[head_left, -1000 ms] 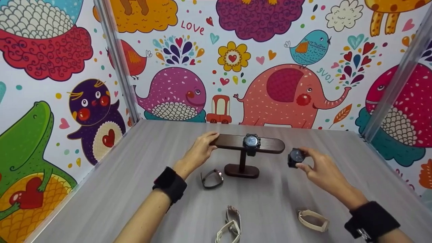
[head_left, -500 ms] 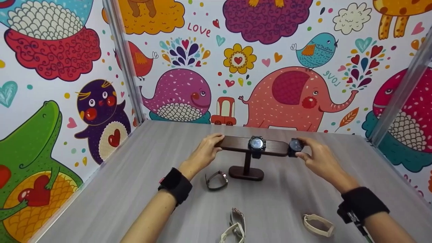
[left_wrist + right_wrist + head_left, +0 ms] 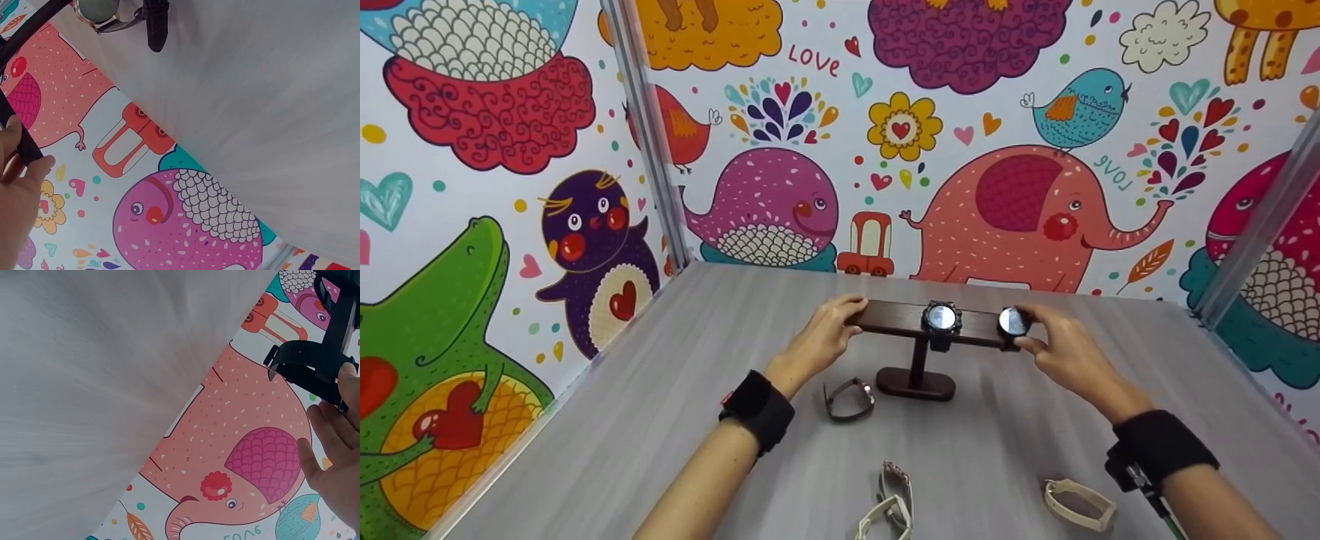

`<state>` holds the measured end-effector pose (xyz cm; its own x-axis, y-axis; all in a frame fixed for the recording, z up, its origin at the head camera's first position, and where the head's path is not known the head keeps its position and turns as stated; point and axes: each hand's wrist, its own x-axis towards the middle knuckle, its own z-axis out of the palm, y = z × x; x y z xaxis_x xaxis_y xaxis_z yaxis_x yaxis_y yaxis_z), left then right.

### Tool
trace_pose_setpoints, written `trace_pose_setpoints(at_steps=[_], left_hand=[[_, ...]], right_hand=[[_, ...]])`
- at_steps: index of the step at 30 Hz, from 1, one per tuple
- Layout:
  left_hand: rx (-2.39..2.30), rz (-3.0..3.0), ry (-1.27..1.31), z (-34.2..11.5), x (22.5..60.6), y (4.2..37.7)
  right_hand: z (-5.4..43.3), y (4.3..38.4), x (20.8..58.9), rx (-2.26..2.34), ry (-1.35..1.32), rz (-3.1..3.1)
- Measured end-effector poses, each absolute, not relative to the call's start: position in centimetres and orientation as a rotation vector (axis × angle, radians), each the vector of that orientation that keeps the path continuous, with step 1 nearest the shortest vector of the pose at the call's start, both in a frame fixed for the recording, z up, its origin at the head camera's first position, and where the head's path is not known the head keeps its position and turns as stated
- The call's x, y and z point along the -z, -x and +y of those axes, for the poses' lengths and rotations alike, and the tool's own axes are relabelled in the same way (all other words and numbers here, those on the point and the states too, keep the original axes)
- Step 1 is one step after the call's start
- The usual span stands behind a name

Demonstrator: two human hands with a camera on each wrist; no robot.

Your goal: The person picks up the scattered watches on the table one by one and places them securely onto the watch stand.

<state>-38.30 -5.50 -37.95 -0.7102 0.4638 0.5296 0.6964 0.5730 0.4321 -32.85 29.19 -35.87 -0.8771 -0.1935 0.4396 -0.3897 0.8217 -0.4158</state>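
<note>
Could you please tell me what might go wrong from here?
The right hand pinches a watch at one end of the bar, so it might slip and fall. The bar stands on one small base and could tip if the left hand, gripping its other end, let go.

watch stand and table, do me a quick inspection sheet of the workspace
surface: grey table, spills nothing seen
job's things: dark stand upright; black watch mid-bar, second black watch at the right end
clutter: dark-strapped watch, pale straps and beige band on the table
hands: left hand grips the bar's left end; right hand's fingers hold the second black watch
cables: thin cable at the right wristband
surroundings: cartoon-printed walls, metal post
</note>
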Motion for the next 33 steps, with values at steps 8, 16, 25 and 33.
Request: trace_pose_setpoints(at_steps=[8,16,25,33], left_hand=[[0.933,-2.435,0.967,-5.51,38.1,38.28],[0.923,-2.402,0.98,-5.65,38.13,38.44],[0.932,-2.425,0.969,-5.59,37.89,38.49],[0.924,-2.412,0.982,-5.63,37.92,38.47]], right_hand=[[28.68,33.09,36.72,-0.744,-0.45,-2.599],[28.56,33.18,36.67,-0.748,-0.476,-2.596],[28.34,33.5,36.34,-0.739,-0.476,-2.629],[28.15,33.68,36.24,-0.722,-0.485,-2.668]])
